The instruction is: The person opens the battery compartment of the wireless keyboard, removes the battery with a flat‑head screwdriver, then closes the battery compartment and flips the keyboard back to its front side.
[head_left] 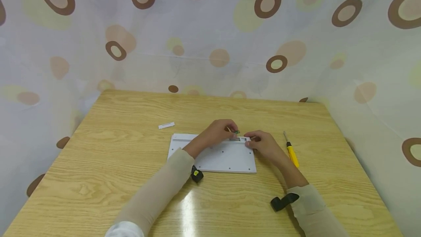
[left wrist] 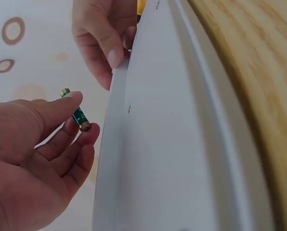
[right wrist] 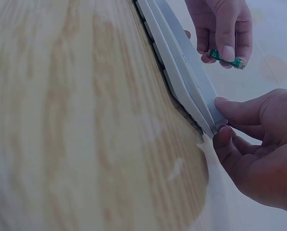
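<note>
A white keyboard (head_left: 213, 158) lies face down on the table, with an opened slot (head_left: 241, 139) near its far right corner. My left hand (head_left: 219, 132) pinches a small green battery (left wrist: 79, 115) between thumb and fingers, just beyond the far edge and apart from the keyboard in the left wrist view. At the right end, my right hand (head_left: 265, 145) grips the keyboard's far corner, thumb on one side and fingers on the other, as the right wrist view (right wrist: 263, 144) shows. Keys face the table along the keyboard's underside (right wrist: 169, 72).
A small white cover strip (head_left: 166, 125) lies on the wooden table (head_left: 131, 112) behind the keyboard's left end. A screwdriver with a yellow handle (head_left: 292, 156) lies right of my right hand. A patterned cloth hangs behind and beside the table.
</note>
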A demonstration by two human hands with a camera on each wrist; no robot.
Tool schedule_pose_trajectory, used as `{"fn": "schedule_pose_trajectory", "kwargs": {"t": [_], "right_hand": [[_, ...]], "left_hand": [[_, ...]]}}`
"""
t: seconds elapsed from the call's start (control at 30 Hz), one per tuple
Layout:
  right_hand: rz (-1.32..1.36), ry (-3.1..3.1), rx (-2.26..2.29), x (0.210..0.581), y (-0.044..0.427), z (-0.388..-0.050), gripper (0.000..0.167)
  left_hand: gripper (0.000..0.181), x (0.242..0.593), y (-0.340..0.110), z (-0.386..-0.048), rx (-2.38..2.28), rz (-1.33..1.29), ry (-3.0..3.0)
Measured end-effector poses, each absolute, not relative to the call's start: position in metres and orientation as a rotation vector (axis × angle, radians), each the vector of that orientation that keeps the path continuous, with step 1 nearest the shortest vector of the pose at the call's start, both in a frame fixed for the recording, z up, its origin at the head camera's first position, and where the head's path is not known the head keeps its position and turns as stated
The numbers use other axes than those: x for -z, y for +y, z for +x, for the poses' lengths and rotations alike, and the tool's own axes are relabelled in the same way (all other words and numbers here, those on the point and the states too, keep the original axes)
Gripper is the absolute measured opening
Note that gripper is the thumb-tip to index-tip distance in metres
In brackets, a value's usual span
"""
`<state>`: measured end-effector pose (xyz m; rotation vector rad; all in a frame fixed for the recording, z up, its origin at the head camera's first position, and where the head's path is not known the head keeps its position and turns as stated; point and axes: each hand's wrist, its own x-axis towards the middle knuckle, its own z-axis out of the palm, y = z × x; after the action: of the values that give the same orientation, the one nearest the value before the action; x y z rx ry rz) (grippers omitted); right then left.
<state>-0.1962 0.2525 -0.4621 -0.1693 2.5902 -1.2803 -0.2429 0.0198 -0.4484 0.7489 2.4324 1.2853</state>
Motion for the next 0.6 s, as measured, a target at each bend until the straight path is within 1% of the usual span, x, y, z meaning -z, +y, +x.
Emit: {"fn": "schedule_pose_trajectory", "kwargs": {"t": [0.6], "right_hand": [[-0.18, 2.598, 1.294, 0.463, 0.252, -0.196, 0.036]], "left_hand": [[0.031, 0.445, -0.006, -0.251, -1.217, 0.748, 2.482]]}}
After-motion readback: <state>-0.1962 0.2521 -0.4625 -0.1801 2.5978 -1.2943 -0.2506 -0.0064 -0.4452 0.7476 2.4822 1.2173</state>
